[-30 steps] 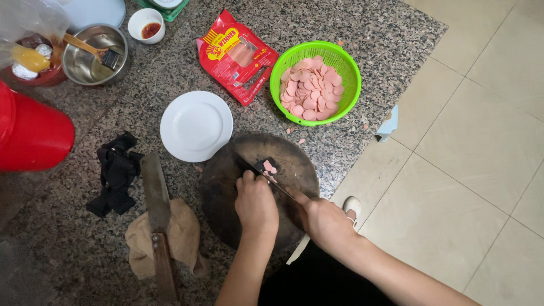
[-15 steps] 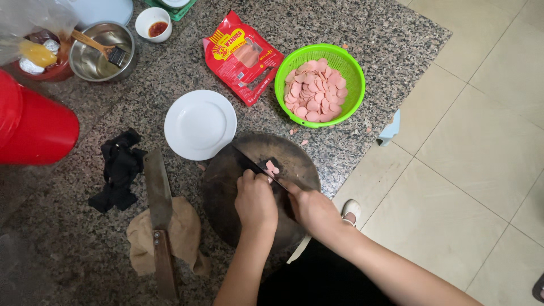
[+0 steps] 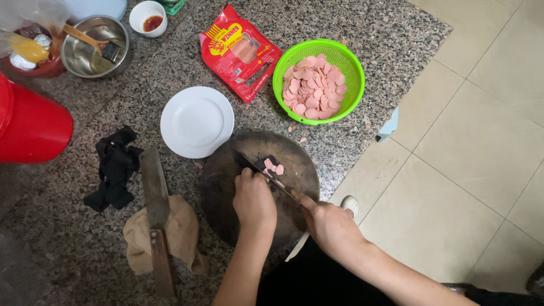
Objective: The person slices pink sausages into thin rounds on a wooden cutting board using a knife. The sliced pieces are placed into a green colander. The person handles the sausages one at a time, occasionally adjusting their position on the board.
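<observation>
Adjoining pale floor tiles (image 3: 481, 141), speckled granite counter (image 3: 351, 22)

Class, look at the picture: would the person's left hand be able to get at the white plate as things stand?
Probably yes. The left hand rests on the dark round chopping board, and the white plate lies just beyond the board's edge with only bare granite between. The hand would have to let go of the sausage first.

speckled polished stone counter (image 3: 362, 34), glossy green plastic basket (image 3: 351, 68), perhaps wooden dark board (image 3: 300, 164).
</observation>
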